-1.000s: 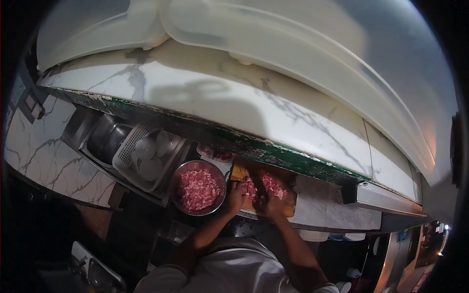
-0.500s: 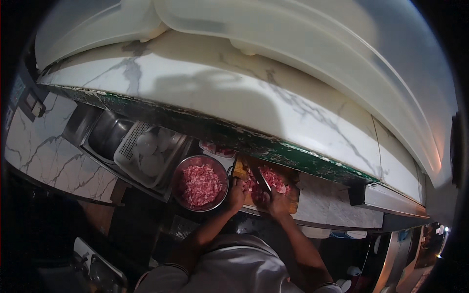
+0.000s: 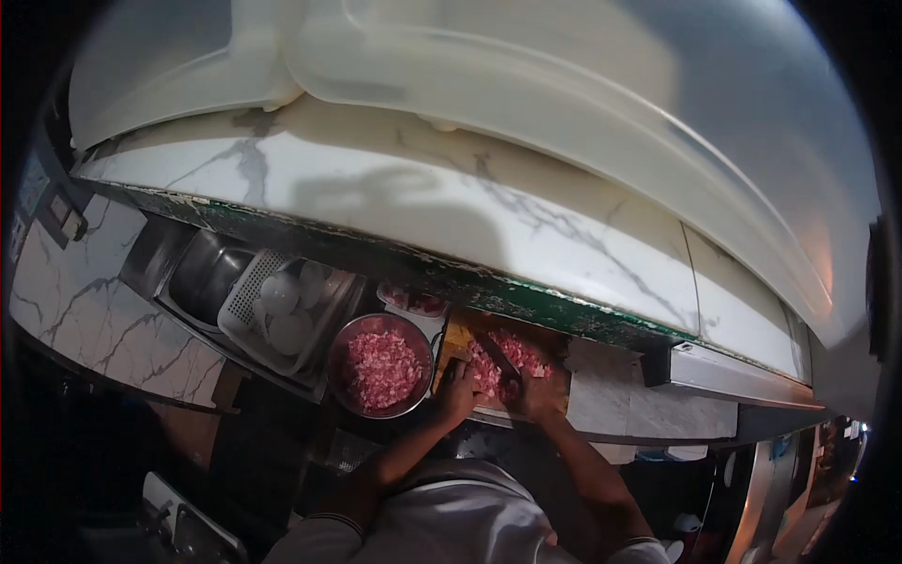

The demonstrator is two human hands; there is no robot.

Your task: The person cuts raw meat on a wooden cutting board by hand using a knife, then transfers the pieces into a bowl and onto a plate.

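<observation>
A wooden cutting board (image 3: 458, 335) carries chopped pinkish-red meat (image 3: 528, 351). My right hand (image 3: 540, 397) is closed around the handle of a knife (image 3: 503, 353), whose dark blade slants up and to the left across the meat. At the board's left side, my left hand (image 3: 457, 395) rests beside the meat with its fingers stretched forward and slightly apart, holding nothing that I can see. To its left stands a round metal bowl (image 3: 335, 387) filled with chopped meat (image 3: 382, 368). Behind the bowl, a small white tray (image 3: 442, 313) has more meat pieces in it.
Left of the bowl, a white perforated basket (image 3: 246, 291) of pale, rounded things sits over a metal sink (image 3: 209, 273). A marbled shelf (image 3: 376, 174) with a worn green edge overhangs the board, bearing large translucent containers (image 3: 526, 85). Grey counter (image 3: 611, 390) continues rightward.
The knife blade now lies a little farther left and flatter over the meat. My left hand has opened out slightly at the board's edge. The whole view has shifted a little.
</observation>
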